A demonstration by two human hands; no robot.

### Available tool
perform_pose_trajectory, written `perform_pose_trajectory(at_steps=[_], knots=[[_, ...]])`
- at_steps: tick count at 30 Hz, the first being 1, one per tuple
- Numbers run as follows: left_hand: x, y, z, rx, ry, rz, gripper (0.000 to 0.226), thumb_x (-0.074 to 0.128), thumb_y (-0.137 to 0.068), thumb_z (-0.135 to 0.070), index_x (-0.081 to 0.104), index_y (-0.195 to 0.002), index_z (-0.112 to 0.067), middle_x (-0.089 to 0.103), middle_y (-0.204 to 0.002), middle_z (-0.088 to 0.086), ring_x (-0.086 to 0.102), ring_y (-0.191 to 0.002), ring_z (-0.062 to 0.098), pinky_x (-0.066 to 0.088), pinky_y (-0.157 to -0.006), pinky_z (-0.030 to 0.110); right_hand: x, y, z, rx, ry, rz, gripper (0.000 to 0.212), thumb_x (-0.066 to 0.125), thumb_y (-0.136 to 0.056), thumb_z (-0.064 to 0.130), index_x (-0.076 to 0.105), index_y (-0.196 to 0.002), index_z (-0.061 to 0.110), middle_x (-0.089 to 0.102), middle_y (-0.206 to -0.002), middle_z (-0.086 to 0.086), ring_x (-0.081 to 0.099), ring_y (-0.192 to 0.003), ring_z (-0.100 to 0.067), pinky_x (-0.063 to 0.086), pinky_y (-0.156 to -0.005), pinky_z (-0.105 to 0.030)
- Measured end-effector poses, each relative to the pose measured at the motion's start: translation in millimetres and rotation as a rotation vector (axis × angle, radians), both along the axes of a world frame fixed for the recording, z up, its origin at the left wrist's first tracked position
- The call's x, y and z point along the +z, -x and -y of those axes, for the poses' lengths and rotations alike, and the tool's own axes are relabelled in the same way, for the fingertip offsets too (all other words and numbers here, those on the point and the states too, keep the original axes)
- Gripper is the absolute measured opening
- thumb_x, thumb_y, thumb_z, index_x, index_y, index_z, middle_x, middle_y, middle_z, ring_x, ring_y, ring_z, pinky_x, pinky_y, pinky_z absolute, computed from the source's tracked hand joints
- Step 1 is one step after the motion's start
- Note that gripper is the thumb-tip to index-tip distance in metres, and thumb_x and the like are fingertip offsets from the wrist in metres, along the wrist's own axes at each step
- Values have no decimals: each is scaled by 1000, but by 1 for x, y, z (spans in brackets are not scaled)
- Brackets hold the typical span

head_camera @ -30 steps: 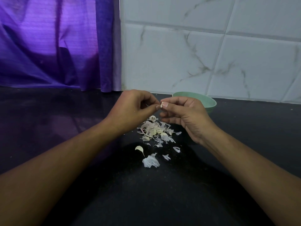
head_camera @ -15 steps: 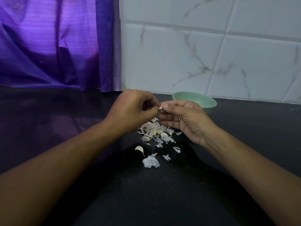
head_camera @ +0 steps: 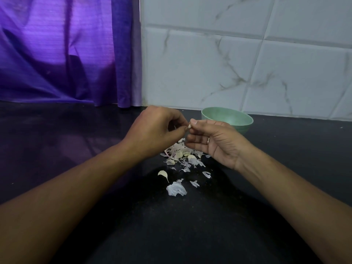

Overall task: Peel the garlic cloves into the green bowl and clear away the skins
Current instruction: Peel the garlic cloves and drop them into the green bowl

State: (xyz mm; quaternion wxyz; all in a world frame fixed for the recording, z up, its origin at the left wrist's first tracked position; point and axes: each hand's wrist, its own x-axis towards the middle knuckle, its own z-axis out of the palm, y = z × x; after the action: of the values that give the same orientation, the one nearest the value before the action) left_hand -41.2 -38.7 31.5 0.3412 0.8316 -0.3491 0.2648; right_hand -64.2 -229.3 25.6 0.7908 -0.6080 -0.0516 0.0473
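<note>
I am pinching a small garlic clove (head_camera: 189, 126) between both hands, left hand (head_camera: 154, 130) and right hand (head_camera: 215, 141), above the skins (head_camera: 181, 153). The green bowl (head_camera: 247, 127) is sitting just behind my right hand, nearer it, by the back edge of the desk (head_camera: 190, 225).

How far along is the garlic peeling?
Partly done: a pile of skins lies on the counter. The left hand and right hand pinch one clove. To do: the loose clove, then clearing skins. The green bowl hides its contents.
</note>
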Motion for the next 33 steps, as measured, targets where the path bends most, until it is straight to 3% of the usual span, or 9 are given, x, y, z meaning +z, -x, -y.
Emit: perform_pose_trajectory(at_steps=[6,11,14,19,21,26,30,33], knots=[[2,5,1,6,26,-23,16,66,-80,-36,75,-79,-24,72,-70,-12,69,-69,5,58,-65,38,-1,0,-2,16,-5,-5,12,69,-94,13,67,-95,2,70,-77,-7,71,-67,-17,65,-69,-34],[6,7,-1,19,14,-25,31,56,-75,-52,72,-76,-25,70,-68,-12,68,-68,3,58,-64,37,0,0,0,38,57,27,15,71,-89,11,68,-100,1,75,-86,-13,75,-72,-22,65,-70,-36],[6,5,-2,23,-9,-16,19,63,-77,-41,72,-76,-25,70,-68,-11,67,-68,4,58,-63,39,0,-1,3,52,89,44,14,71,-89,10,68,-100,2,76,-89,-14,76,-76,-24,65,-72,-37],[7,7,-1,-38,59,-66,18,66,-78,-41,72,-77,-24,71,-71,-9,69,-70,10,57,-65,35,1,1,4,96,190,76,34,74,-83,14,68,-110,-6,75,-92,-17,76,-78,-26,65,-79,-41],[6,5,-1,-56,102,-99,9,72,-81,-30,73,-79,-22,72,-72,-7,70,-71,12,57,-67,36,0,2,3,97,193,74,37,73,-87,13,66,-115,-10,74,-93,-17,76,-80,-26,65,-80,-42],[4,0,-1,-36,253,-149,9,70,-93,-12,73,-85,-15,70,-70,-1,66,-63,12,60,-61,40,-1,1,5,59,224,98,19,73,-90,8,67,-105,-1,76,-105,-22,77,-89,-30,65,-81,-43],[3,-4,-4,-33,306,-220,9,69,-97,-17,73,-89,-16,71,-72,5,71,-69,27,62,-62,49,-2,0,6,24,211,111,15,73,-90,5,68,-103,1,76,-104,-22,77,-90,-32,65,-79,-42],[0,-6,-5,-12,237,-208,18,64,-101,-24,75,-88,-19,74,-76,2,71,-70,24,61,-65,51,-1,-1,6,-28,157,126,14,71,-92,3,69,-105,1,76,-101,-20,77,-86,-29,65,-75,-39]])
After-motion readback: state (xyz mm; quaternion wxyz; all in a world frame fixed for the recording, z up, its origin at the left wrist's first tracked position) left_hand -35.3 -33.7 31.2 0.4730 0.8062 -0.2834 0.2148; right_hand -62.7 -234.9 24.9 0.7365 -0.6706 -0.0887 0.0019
